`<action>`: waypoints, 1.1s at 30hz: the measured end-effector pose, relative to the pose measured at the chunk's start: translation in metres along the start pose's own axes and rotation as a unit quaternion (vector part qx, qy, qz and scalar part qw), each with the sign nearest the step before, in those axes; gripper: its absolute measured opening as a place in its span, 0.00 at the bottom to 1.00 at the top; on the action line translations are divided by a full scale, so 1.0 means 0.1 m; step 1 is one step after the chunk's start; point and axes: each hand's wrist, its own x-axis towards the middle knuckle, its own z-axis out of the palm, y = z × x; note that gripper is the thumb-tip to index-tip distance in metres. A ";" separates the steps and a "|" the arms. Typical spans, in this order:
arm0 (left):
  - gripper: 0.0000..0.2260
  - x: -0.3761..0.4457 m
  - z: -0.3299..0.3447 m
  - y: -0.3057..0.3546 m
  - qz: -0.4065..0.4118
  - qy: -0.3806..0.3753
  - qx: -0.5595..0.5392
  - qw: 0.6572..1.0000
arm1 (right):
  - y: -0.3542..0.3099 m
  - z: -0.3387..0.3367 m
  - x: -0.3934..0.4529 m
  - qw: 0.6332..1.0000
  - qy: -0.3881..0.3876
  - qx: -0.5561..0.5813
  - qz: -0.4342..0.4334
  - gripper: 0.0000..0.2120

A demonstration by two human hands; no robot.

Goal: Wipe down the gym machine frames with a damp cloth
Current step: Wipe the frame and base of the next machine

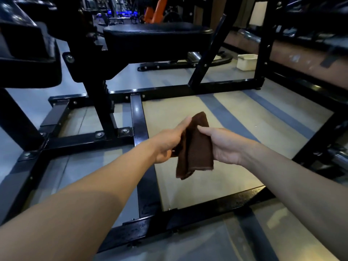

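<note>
- Holding a folded brown cloth (195, 147) between both hands, above the floor inside the machine's base frame; cloth hangs free and touches no part of the frame.
- Left hand (169, 142): grips the cloth's left edge. Thumb extended along the upper edge toward the top corner; remaining fingers curled under the fabric and mostly hidden.
- Right hand (227, 146): grips the cloth's right side. Thumb lies on the upper face of the cloth, pointing left; other fingers are behind the fabric, so I cannot tell how they are spread.
- Cloth: folded into a narrow, elongated shape, top corner pointing away from the camera, lower hem dangling below both hands. Whether it is damp cannot be told.
- Black frame (138, 117): rectangular floor-level tubing with bolted joints. 1 bar runs from far to near directly under the left forearm; a cross bar closes the near side below both arms.
- Black padded seat (156, 40): mounted on an upright post rising from the frame, well beyond the hands.
- 2nd black pad (28, 59) at far left, partly cut off by the picture edge.
- White plastic tub (246, 62): stands on the floor beyond the far frame bar, right of the seat, well apart from the cloth.
- Floor (235, 113): pale panels with grey stripes, visible through the frame openings.
- Orange equipment (156, 10) in the far background, blurred.
</note>
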 end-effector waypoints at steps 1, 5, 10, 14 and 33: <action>0.29 0.01 0.02 -0.01 0.002 -0.003 -0.002 1.000 | -0.03 -0.03 -0.02 1.000 -0.001 0.003 -0.001 0.19; 0.14 0.06 -0.07 -0.03 0.021 0.071 -0.042 0.996 | -0.11 -0.21 -0.11 0.996 0.076 -0.002 -0.035 0.14; 0.10 0.03 -0.18 -0.01 0.022 0.051 -0.050 0.997 | -0.11 -0.41 -0.13 0.988 0.139 -0.033 -0.064 0.13; 0.10 0.08 -0.14 -0.04 0.000 0.072 -0.051 0.996 | -0.10 -0.39 -0.13 0.987 0.118 -0.056 -0.094 0.12; 0.10 0.12 -0.07 -0.11 0.020 0.009 0.138 0.990 | 0.04 -0.42 -0.10 0.962 0.052 -0.249 0.094 0.30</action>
